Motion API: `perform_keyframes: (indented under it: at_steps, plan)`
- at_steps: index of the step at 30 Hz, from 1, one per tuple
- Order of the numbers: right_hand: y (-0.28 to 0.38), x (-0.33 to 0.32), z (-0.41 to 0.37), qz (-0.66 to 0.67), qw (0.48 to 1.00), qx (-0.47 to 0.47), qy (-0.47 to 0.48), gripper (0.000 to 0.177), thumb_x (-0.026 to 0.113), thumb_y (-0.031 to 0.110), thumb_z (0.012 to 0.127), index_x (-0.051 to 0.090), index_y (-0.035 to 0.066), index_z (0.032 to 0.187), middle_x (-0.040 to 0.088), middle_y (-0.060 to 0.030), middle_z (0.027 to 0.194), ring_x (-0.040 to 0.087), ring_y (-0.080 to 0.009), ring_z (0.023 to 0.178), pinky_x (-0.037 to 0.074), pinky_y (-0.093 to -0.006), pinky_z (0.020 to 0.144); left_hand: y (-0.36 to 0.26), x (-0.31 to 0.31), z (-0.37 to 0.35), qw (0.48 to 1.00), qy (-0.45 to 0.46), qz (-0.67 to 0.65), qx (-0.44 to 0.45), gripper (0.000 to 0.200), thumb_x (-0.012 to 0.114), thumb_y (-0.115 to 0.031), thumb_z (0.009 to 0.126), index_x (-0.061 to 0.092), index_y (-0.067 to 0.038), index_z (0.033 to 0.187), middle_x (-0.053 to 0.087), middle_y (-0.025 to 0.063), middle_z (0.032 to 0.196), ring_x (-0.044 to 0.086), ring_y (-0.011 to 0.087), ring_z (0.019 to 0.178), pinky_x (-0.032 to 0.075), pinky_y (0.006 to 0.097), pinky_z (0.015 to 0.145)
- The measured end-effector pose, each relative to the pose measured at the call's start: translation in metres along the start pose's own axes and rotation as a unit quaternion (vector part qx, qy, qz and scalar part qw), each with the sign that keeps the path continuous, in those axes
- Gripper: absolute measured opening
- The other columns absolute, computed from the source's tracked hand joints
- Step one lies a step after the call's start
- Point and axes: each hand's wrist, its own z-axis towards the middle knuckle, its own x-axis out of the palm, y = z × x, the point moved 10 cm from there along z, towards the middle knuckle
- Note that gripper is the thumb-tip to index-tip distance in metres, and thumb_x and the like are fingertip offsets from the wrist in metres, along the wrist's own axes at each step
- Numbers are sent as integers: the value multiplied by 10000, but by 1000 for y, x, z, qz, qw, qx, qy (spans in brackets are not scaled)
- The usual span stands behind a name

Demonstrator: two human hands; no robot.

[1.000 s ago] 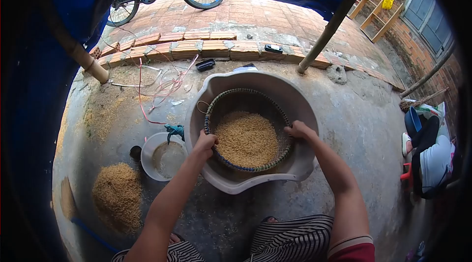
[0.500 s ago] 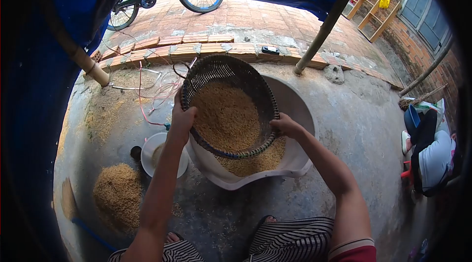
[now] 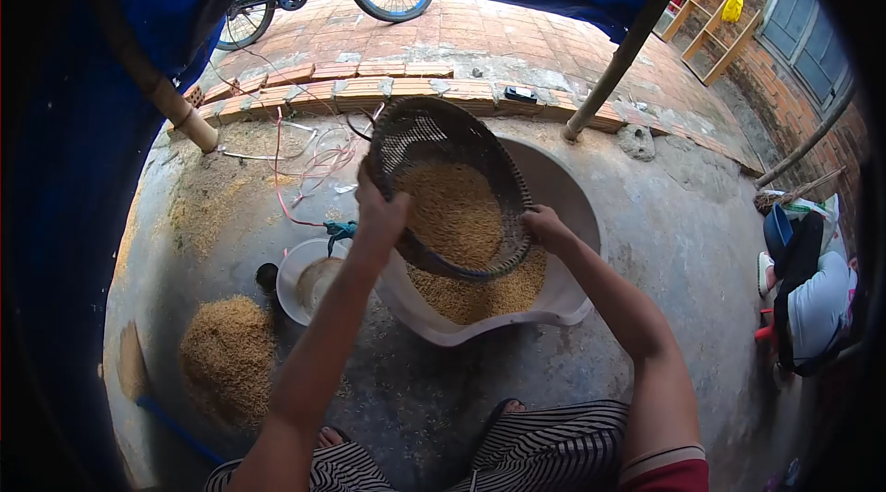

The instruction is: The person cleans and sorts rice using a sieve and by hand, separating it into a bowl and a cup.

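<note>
A round woven basket (image 3: 480,146) with brown grain (image 3: 452,215) inside is tilted over a large pale tub (image 3: 563,187). My left hand (image 3: 380,215) is closed on the basket's left rim, and my right hand (image 3: 546,224) grips its right rim. More grain (image 3: 503,294) lies in the tub under the basket. Left of the tub stands a white bucket (image 3: 293,282), partly behind my left forearm, with a small dark cup (image 3: 267,276) beside it. A heap of grain (image 3: 229,358) rests on the floor at the lower left.
Pink cord (image 3: 280,169) and a teal cloth (image 3: 340,232) lie behind the bucket. Poles (image 3: 614,77) stand at a low brick edge (image 3: 406,90). A bicycle (image 3: 392,1) is beyond. At the right, a person (image 3: 817,307) sits near a blue basin (image 3: 777,227).
The basket has shifted right and tilts more steeply, its grain gathered lower. Both hands moved with it. The camera view has shifted slightly, and the teal cloth now shows more.
</note>
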Motion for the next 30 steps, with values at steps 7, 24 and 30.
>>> perform_keyframes:
  at_steps: [7, 24, 30]
  plan:
    - [1, 27, -48, 64, 983, 167, 49, 220, 573, 167, 817, 520, 1, 951, 513, -36, 751, 540, -149, 637, 508, -304, 578, -34, -29, -3, 992, 31, -86, -90, 680, 460, 33, 687, 250, -28, 1330, 514, 140, 1028, 563, 209, 875, 491, 332, 749]
    - [-4, 19, -24, -33, 998, 45, -28, 227, 555, 120, 793, 521, -36, 955, 554, -107, 893, 561, -176, 733, 511, -332, 628, -8, 12, -21, 988, 22, 116, 102, 773, 537, -83, 670, 189, -41, 1360, 339, 263, 1259, 376, 387, 1165, 301, 439, 999]
    - [26, 39, -48, 132, 987, 58, 67, 137, 538, 112, 816, 544, 9, 906, 527, -60, 769, 554, -166, 676, 520, -346, 662, -9, -40, 20, 994, 31, -81, -63, 670, 465, 28, 684, 260, -8, 1321, 529, 181, 1060, 573, 252, 893, 480, 338, 799]
